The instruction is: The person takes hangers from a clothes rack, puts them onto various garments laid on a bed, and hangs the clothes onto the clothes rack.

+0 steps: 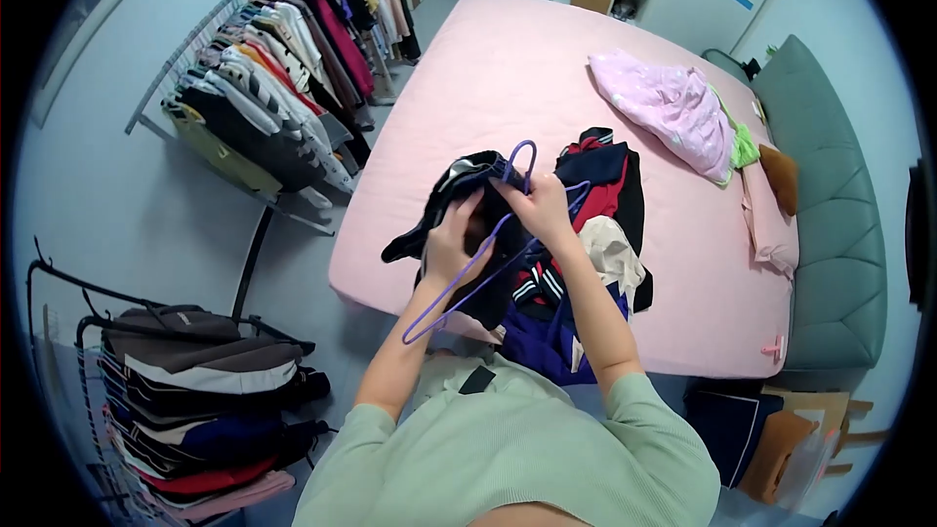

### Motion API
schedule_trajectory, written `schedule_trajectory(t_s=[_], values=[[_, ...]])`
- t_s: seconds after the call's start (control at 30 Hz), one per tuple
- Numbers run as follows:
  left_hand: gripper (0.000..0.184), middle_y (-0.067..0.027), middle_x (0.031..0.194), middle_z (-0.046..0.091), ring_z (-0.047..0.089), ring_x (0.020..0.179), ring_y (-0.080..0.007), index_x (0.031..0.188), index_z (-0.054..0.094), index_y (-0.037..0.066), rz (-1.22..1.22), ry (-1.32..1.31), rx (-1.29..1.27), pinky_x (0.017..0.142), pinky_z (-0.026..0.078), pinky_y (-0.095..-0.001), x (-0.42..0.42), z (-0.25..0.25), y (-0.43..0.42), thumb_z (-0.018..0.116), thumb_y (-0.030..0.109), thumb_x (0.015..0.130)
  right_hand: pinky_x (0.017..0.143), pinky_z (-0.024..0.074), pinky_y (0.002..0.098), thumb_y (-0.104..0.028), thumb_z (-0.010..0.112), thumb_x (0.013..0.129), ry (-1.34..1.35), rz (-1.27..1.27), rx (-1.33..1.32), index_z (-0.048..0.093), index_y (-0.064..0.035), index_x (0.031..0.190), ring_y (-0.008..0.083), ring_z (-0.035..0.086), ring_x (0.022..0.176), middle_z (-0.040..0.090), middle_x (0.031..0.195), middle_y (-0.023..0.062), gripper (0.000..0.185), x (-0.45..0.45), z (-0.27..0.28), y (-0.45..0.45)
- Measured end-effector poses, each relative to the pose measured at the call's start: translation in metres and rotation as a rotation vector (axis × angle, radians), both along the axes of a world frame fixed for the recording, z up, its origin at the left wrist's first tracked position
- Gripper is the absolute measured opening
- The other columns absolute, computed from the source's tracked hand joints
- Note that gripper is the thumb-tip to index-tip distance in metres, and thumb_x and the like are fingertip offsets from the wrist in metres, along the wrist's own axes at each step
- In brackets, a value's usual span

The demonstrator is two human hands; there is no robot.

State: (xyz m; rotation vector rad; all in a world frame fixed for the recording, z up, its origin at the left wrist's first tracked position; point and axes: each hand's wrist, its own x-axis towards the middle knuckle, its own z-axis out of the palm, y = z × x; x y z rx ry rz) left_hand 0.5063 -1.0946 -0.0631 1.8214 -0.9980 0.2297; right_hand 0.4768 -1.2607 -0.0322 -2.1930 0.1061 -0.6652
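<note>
A dark navy or black garment [475, 285] hangs bunched in front of me above the bed's near edge, its opening turned up. My left hand [453, 242] grips it at the opening, fingers curled over the fabric and partly hidden. My right hand [540, 207] pinches the garment's upper edge together with a purple hanger [436, 322]. The hanger slants down across my left wrist, its hook sticking up beside my right hand. Close by on the bed lies a pile of clothes with a red and navy garment [605, 197], a cream one [611, 256] and a purple-blue one [537, 346].
The pink-sheeted bed [488, 68] has a green headboard [830, 205] at right and a pink blanket [669, 112] near it. A full clothes rack [283, 68] stands at upper left, another rack [83, 361] with folded-over clothes at lower left. Boxes [830, 410] sit at lower right.
</note>
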Motion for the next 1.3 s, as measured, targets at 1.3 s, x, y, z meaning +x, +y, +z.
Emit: schedule_trajectory(t_s=[1.3], values=[[0.027, -0.0011, 0.083, 0.061, 0.058, 0.074, -0.0081, 0.094, 0.055, 0.002, 0.214, 0.603, -0.368, 0.067, 0.049, -0.0219, -0.026, 0.095, 0.370, 0.069, -0.003, 0.072, 0.054, 0.0386, 0.0240, -0.035, 0.062, 0.083, 0.318, -0.012, 0.615, 0.064, 0.0007, 0.076, 0.0085, 0.050, 0.060, 0.058, 0.067, 0.0001, 0.036, 0.003, -0.082, 0.190]])
